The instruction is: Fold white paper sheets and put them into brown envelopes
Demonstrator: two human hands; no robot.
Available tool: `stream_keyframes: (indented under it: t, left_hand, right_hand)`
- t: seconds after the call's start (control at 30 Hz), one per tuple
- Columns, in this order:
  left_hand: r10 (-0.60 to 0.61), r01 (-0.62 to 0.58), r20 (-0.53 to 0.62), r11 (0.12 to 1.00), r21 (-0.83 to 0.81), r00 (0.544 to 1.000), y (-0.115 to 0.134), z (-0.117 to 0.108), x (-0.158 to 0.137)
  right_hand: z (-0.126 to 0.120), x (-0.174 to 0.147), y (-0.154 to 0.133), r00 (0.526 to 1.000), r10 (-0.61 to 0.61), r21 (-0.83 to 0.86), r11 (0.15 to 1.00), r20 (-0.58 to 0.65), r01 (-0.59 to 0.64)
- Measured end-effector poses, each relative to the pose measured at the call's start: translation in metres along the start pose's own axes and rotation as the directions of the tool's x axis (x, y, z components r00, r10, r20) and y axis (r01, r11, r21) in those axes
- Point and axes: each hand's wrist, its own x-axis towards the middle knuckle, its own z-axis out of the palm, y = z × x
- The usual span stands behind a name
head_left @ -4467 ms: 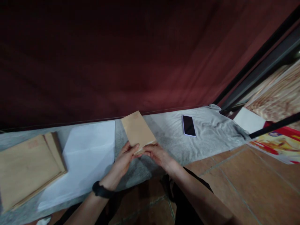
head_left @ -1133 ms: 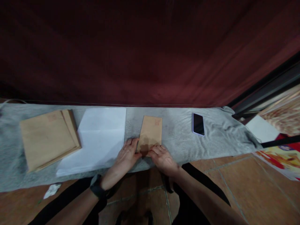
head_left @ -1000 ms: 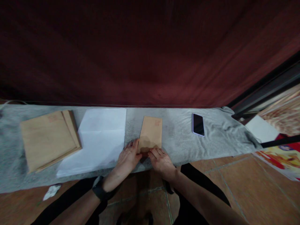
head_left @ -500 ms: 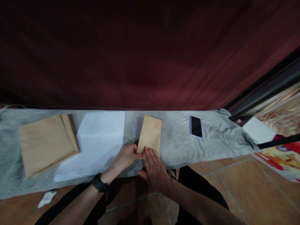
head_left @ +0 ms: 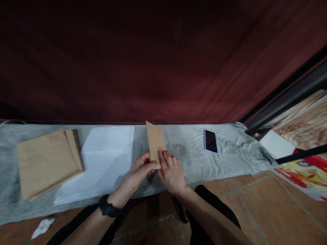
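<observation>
A brown paper envelope (head_left: 155,137) with a small red print near its far end is held over the grey cloth, its far end tilted up. My left hand (head_left: 142,168) pinches the near left corner between thumb and fingers. At the near right side, my right hand (head_left: 171,172) grips the same envelope with its fingers over the front face. To the left lie white paper sheets (head_left: 107,153) with a crease across them. Farther left is a stack of brown envelopes (head_left: 48,160), partly overlapping the sheets.
A phone (head_left: 211,141) with a pale purple edge lies on the grey cloth (head_left: 190,163) to the right. Behind hangs a dark red curtain (head_left: 153,68). A dark frame bar (head_left: 288,88) and a colourful box (head_left: 306,173) stand at the right. A white scrap (head_left: 43,227) lies on the tiled floor.
The envelope has come up off the cloth and turned, its far end now leaning left. My right hand has gone from lying flat on it to gripping its near right side.
</observation>
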Motion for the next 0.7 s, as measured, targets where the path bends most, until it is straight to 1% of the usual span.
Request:
stream_keyframes:
  t: [0.07,0.1,0.13,0.17,0.2,0.23,0.27,0.3,0.33,0.37,0.4,0.43,0.47,0.53,0.6,0.67,0.7]
  left_hand:
    - [0.009,-0.005,0.038,0.995,-0.101,0.999,0.001,0.004,-0.002]
    - [0.014,-0.005,0.062,0.988,-0.151,0.998,0.002,0.005,-0.002]
    - [0.016,-0.003,0.067,0.982,-0.191,0.998,0.002,0.004,-0.002]
    - [0.009,0.002,0.051,0.978,-0.210,0.999,0.002,0.003,-0.002]
    - [-0.012,0.016,0.021,0.979,-0.204,1.000,0.001,0.002,-0.001]
    - [-0.044,0.042,-0.011,0.983,-0.179,0.999,-0.001,0.001,-0.001]
    - [-0.084,0.077,-0.036,0.985,-0.153,0.996,-0.004,0.000,0.000]
    - [-0.125,0.119,-0.032,0.983,-0.139,0.992,-0.007,-0.001,0.001]
    - [-0.165,0.163,0.002,0.976,-0.145,0.986,-0.011,0.000,0.002]
    - [-0.198,0.205,0.056,0.964,-0.170,0.979,-0.015,0.001,0.002]
    - [-0.219,0.237,0.107,0.949,-0.210,0.970,-0.018,0.003,0.003]
    - [-0.226,0.256,0.143,0.934,-0.249,0.964,-0.021,0.004,0.003]
    - [-0.225,0.262,0.159,0.924,-0.279,0.961,-0.023,0.006,0.004]
    - [-0.219,0.250,0.136,0.924,-0.288,0.966,-0.025,0.006,0.004]
    - [-0.210,0.228,0.098,0.947,-0.229,0.973,-0.024,0.003,0.006]
    - [-0.201,0.209,0.070,0.969,-0.130,0.977,-0.023,-0.005,0.008]
    - [-0.195,0.199,0.062,0.977,-0.076,0.979,-0.023,-0.010,0.009]
  right_hand:
    - [-0.003,0.005,0.003,0.999,0.039,0.116,0.993,-0.038,-0.034]
    - [-0.003,0.007,0.006,0.994,0.084,0.226,0.972,-0.069,-0.066]
    - [-0.004,0.011,0.011,0.984,0.151,0.366,0.925,-0.098,-0.105]
    - [-0.004,0.014,0.016,0.965,0.237,0.522,0.841,-0.114,-0.146]
    - [-0.004,0.018,0.020,0.939,0.329,0.675,0.716,-0.101,-0.178]
    - [-0.004,0.021,0.023,0.909,0.412,0.807,0.557,-0.061,-0.198]
    - [-0.003,0.024,0.025,0.884,0.468,0.901,0.384,-0.001,-0.203]
    - [-0.001,0.025,0.024,0.868,0.493,0.956,0.219,0.063,-0.194]
    - [0.002,0.026,0.022,0.862,0.493,0.981,0.081,0.117,-0.179]
    - [0.005,0.027,0.018,0.867,0.473,0.986,-0.023,0.157,-0.166]
    - [0.008,0.026,0.013,0.875,0.449,0.983,-0.089,0.182,-0.158]
    - [0.012,0.024,0.008,0.879,0.433,0.979,-0.121,0.201,-0.164]
    - [0.015,0.022,0.003,0.880,0.422,0.975,-0.128,0.219,-0.181]
    - [0.021,0.019,-0.001,0.874,0.416,0.968,-0.104,0.252,-0.229]
    - [0.024,0.016,0.003,0.861,0.424,0.959,-0.091,0.281,-0.268]
    - [0.027,0.016,0.016,0.825,0.475,0.950,-0.114,0.308,-0.289]
    - [0.028,0.017,0.025,0.794,0.521,0.948,-0.121,0.312,-0.293]
